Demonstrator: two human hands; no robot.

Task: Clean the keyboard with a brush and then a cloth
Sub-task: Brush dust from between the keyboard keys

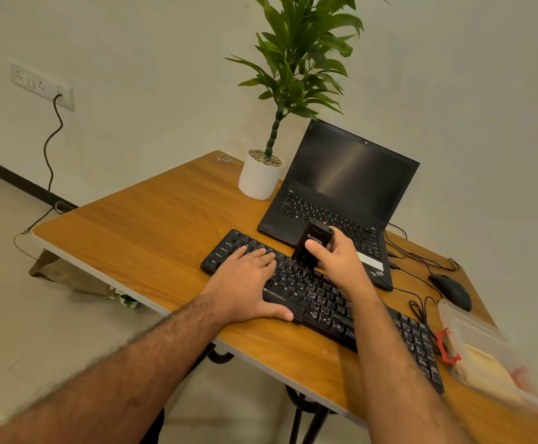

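1 black keyboard (325,302) lies diagonally on the wooden worktop (139,238), approx mid-surface, near the front edge. 2 hands on/over it. Left hand (248,283) rests flat on the keyboard's left end, fingers straight across the keys, thumb along the near edge by the brand label; it grips nothing. Right hand (335,257) is just right of the left one, above the keyboard's upper-middle rows, fingers and thumb curled round 1 black brush (309,248). Brush is held roughly upright, tilted a bit, bristles down and touching the keys.

Behind the keyboard, touching or nearly so at its back edge: 1 black laptop (338,193), lid open, screen dark. Left of the laptop, well behind the keyboard: 1 white pot w/ a green plant (261,177), pebbles on top. Right of the keyboard's far end: 1 black mouse (450,291), wired, w/ loose black cables looped between it and the keyboard. Just beside the keyboard's right end, at the worktop's corner: 1 clear plastic box (485,354) w/ red clips, blurred; something pale yellow inside, can't tell what. No. of clips unclear.
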